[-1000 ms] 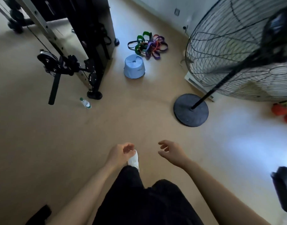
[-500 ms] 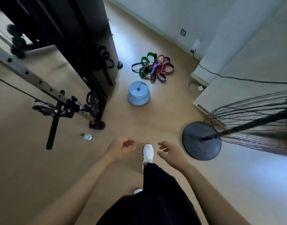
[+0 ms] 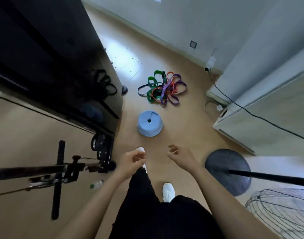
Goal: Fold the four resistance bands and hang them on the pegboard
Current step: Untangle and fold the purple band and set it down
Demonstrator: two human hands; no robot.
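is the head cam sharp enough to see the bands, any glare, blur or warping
Head view: the tangled pile of green, purple, orange and black resistance bands is fairly sharp and evenly lit; glare whitens the tan floor behind it; the black metal bar at the left edge is smeared by blur; wide-angle distortion bends the lines of the white wall.

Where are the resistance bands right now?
Head view, upper centre: the bands lie tangled on the floor, just beyond the blue stool, right of the dark rack.
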